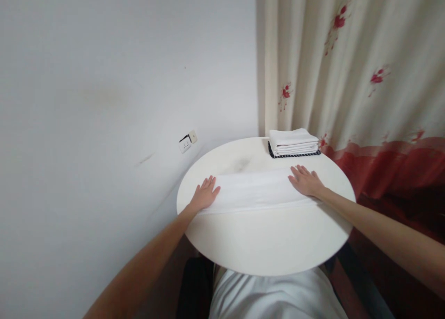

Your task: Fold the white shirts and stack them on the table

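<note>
A white cloth (255, 191), folded into a long strip, lies flat across the round white table (264, 245). My left hand (204, 194) rests palm down on the strip's left end, fingers stretched out. On the right end lies my right hand (305, 181), also flat with its fingers spread. Neither hand grips anything. Parts of the cloth's two ends are hidden under my hands.
At the table's far right, a stack of folded white cloths (294, 142) sits on a black patterned mat (295, 156). A wall socket (185, 144) is behind the table's left side. A cream curtain (313, 78) with red flowers hangs behind on the right.
</note>
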### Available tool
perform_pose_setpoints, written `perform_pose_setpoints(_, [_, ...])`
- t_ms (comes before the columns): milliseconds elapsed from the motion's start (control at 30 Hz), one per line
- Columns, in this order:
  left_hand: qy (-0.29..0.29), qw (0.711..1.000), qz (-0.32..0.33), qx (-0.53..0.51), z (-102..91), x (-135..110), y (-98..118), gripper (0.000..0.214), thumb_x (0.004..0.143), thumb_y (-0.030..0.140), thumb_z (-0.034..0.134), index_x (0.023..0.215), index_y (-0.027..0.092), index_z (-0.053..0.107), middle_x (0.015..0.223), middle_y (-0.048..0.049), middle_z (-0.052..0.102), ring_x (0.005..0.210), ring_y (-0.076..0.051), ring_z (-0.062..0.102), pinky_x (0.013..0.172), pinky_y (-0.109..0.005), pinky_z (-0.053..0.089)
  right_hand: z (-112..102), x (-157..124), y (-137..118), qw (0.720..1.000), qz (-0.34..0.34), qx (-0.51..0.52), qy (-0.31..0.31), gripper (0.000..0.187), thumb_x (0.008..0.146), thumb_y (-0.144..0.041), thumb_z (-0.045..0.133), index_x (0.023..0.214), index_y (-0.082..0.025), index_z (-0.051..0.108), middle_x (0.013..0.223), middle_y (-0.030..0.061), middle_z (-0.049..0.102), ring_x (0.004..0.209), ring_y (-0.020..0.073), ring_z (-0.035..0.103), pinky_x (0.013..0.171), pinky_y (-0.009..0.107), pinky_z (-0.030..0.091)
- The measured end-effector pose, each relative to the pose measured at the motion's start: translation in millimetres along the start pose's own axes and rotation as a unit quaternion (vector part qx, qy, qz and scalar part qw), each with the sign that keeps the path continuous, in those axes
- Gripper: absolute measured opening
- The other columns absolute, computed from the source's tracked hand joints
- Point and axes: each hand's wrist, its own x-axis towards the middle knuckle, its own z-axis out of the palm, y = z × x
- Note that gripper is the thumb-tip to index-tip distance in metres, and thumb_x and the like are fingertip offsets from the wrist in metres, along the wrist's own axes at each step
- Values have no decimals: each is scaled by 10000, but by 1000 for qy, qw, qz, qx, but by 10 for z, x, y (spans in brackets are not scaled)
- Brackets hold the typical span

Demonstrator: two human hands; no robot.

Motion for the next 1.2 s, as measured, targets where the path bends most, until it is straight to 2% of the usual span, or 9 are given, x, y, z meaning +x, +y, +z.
perform_pose_setpoints(233, [-53, 998, -35, 2, -178, 252, -230, 744, 983, 558, 295, 1576, 109, 265, 1649, -165, 197, 1522, -349, 194, 1178, -507, 266, -23, 16, 25, 1000, 5, -5, -8, 617, 1031, -469, 239, 1555, -154, 327, 1632, 192, 270, 1499, 348, 243, 1123, 633, 264])
perform_pose_setpoints(333, [-50, 997, -62, 17, -352, 422, -250, 751, 969, 558, 337, 1554, 89, 307, 1626, -196, 264, 1513, -382, 204, 1169, -574, 252, -48, 7, 25, 1000, 5, -12, 11, 602, 1026, -451, 256, 1529, -138, 368, 1623, 209, 281, 1495, 359, 248, 1116, 653, 258])
perform_pose_setpoints(400, [-21, 997, -63, 25, -424, 493, -126, 709, 983, 524, 330, 1545, 92, 322, 1630, -197, 259, 1521, -385, 169, 1170, -612, 218, -70, -5, -29, 999, 7, -23, 46, 587, 1021, -419, 276, 1512, -117, 389, 1623, 217, 274, 1504, 356, 224, 1129, 667, 222])
perform_pose_setpoints(500, [8, 1000, -8, 18, -429, 519, 325, 632, 1009, 456, 304, 1529, 99, 341, 1628, -186, 275, 1528, -346, 174, 1191, -587, 190, -120, -2, -279, 997, -11, -18, 81, 565, 1013, -364, 288, 1497, -97, 407, 1625, 215, 271, 1516, 333, 198, 1155, 648, 192])
perform_pose_setpoints(567, [11, 998, 61, 5, -386, 497, 745, 625, 1013, 436, 306, 1539, 99, 316, 1637, -174, 260, 1533, -317, 168, 1206, -569, 167, -162, 34, -557, 997, -35, 4, 67, 559, 1009, -339, 292, 1502, -101, 405, 1629, 199, 272, 1518, 320, 196, 1164, 632, 197])
perform_pose_setpoints(667, [-45, 986, 159, -21, -302, 430, 1332, 707, 979, 496, 386, 1563, 119, 259, 1657, -156, 203, 1542, -294, 143, 1212, -555, 174, -204, 131, -1028, 996, -67, 45, 31, 564, 993, -283, 307, 1521, -94, 374, 1642, 174, 252, 1524, 305, 183, 1167, 622, 214])
perform_pose_setpoints(767, [-49, 983, 174, -37, -203, 343, 1654, 717, 967, 414, 387, 1576, 78, 212, 1663, -168, 168, 1544, -286, 133, 1217, -551, 175, -171, 213, -1384, 993, -94, 75, 9, 567, 989, -239, 305, 1533, -87, 348, 1644, 170, 248, 1524, 305, 184, 1166, 608, 227])
perform_pose_setpoints(967, [46, 982, 175, -48, -18, 234, 1643, 604, 1012, 296, 236, 1571, 67, 258, 1647, -138, 253, 1534, -242, 190, 1240, -468, 178, -13, 178, -1523, 989, -111, 91, 19, 530, 1041, -276, 210, 1496, -104, 421, 1587, 158, 385, 1496, 276, 267, 1197, 525, 175])
perform_pose_setpoints(1200, [35, 983, 170, -64, -14, 310, 1553, 592, 1025, 388, 276, 1573, 165, 294, 1641, -84, 288, 1523, -249, 229, 1234, -514, 173, -25, 138, -1432, 991, -112, 77, 14, 519, 1042, -302, 236, 1492, -132, 432, 1589, 143, 385, 1492, 273, 267, 1189, 508, 185])
